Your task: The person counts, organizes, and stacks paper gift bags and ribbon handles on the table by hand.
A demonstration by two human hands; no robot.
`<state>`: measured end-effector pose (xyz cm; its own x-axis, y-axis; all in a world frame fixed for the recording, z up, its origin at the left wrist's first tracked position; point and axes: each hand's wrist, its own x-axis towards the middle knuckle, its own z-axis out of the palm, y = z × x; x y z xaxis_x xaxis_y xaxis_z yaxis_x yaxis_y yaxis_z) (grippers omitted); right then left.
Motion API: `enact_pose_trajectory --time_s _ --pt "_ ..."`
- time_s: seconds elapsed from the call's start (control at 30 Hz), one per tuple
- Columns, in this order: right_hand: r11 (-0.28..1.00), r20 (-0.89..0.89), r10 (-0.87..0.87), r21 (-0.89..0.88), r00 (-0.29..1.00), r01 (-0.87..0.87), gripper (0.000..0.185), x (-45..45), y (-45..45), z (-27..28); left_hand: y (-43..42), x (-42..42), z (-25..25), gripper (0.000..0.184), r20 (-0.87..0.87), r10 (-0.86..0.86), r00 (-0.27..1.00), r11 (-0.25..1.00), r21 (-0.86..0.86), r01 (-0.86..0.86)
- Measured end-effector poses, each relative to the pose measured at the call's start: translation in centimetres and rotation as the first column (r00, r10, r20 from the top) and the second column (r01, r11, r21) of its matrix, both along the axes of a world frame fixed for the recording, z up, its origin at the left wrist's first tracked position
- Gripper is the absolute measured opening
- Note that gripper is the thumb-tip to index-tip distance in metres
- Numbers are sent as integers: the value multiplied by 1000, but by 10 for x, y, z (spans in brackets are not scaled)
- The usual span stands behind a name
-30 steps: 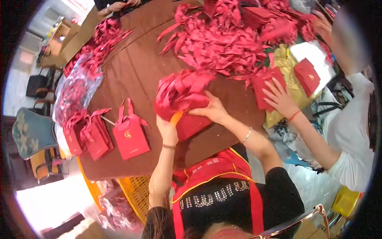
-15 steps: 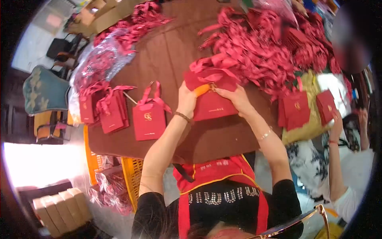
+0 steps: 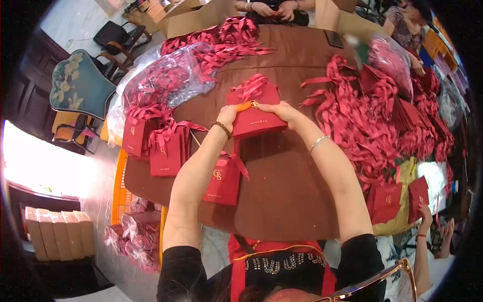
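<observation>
A stack of red gift bags (image 3: 259, 122) with ribbon handles is held between my two hands above the brown table. My left hand (image 3: 232, 113) grips its left side, with an orange cover on the thumb lying across the front. On the right side my right hand (image 3: 283, 111) holds the stack, its thumb near the gold logo. Fingers behind the bags are hidden. Below and left of the stack, a single red bag (image 3: 221, 183) rests on the table, partly behind my left forearm. More red bags (image 3: 168, 153) stand at the table's left edge.
Red ribboned bags (image 3: 352, 121) are heaped on the right of the brown table (image 3: 287, 191). Clear plastic (image 3: 173, 75) covers others at the left. A co-worker's hand (image 3: 425, 214) touches a bag at lower right. Another person's hands (image 3: 276, 11) are across the table, near a phone (image 3: 334, 39).
The view has shifted. My hands have carried the stack farther forward over the table, and its bag fronts now face me. The co-worker's hand has moved to the bag at the far right.
</observation>
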<state>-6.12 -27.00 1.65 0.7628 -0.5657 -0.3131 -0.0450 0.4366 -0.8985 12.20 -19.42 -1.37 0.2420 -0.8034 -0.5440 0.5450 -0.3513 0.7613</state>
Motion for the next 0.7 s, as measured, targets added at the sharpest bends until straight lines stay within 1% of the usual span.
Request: enact_pose_trajectory --time_s 0.03,0.07,0.1,0.13,0.17,0.2,0.23,0.27,0.3,0.37,0.4,0.43,0.47,0.5,0.53,0.6,0.63,0.67,0.7 --pt "999 -19 0 45 1000 1 36 11 -4 -3 2 7 7 26 2 13 1000 1000 0 -13" --pt "999 -15 8 39 1000 -7 36 25 -8 2 4 15 24 26 84 26 996 999 -48 -22" --pt "998 83 -11 -53 996 16 37 42 -13 7 3 25 35 26 168 37 985 995 -97 -21" --pt "989 180 -26 -137 983 51 37 58 -17 13 -3 44 38 26 213 65 975 985 -168 -29" --pt "989 185 -28 -139 982 55 37 73 -20 17 -7 58 50 26 178 57 982 979 -205 -20" --pt "970 70 -148 -184 987 158 42 88 -23 23 -10 69 61 26 111 32 993 983 -184 -11" --pt "939 -41 -265 -240 963 248 47 100 -30 26 -14 77 68 26 42 13 999 986 -164 -6" --pt "979 85 -94 -174 992 107 57 123 -54 -14 -21 88 60 25 51 18 999 989 -145 -11" --pt "980 87 -83 -174 993 97 57 130 -56 -27 -25 100 47 25 53 29 998 989 -145 -21" --pt "997 -8 -46 -65 999 45 63 136 -46 -46 -31 125 12 25 82 -55 995 997 54 50" --pt "971 -175 -43 -241 984 -1 69 133 -42 -51 -31 136 -8 25 35 -73 997 991 116 69" --pt "973 -183 -37 -231 982 -6 69 131 -38 -58 -28 132 -13 25 144 -96 985 990 113 80" --pt "929 -331 -131 -369 934 0 71 130 -34 -64 -23 130 -16 25 103 -91 991 989 125 78" --pt "865 -454 -240 -502 858 -24 75 128 -32 -68 -18 127 -19 25 61 -84 995 988 135 75" --pt "763 -524 -250 -624 814 -168 70 125 -33 -57 -19 127 -23 25 51 -77 996 988 139 69" --pt "833 -522 -142 -522 841 -183 67 125 -44 -64 -22 133 -28 31 61 -141 988 980 150 131" --pt "859 -525 -86 -469 847 -203 66 123 -45 -57 -25 140 -38 31 54 -129 990 981 153 119" --pt "858 -578 -53 -443 814 -259 66 119 -39 -32 -32 152 -59 33 333 -135 933 970 236 56" --pt "856 -580 -46 -442 813 -268 66 124 -37 -40 -41 167 -83 36 582 -159 797 954 297 -26"
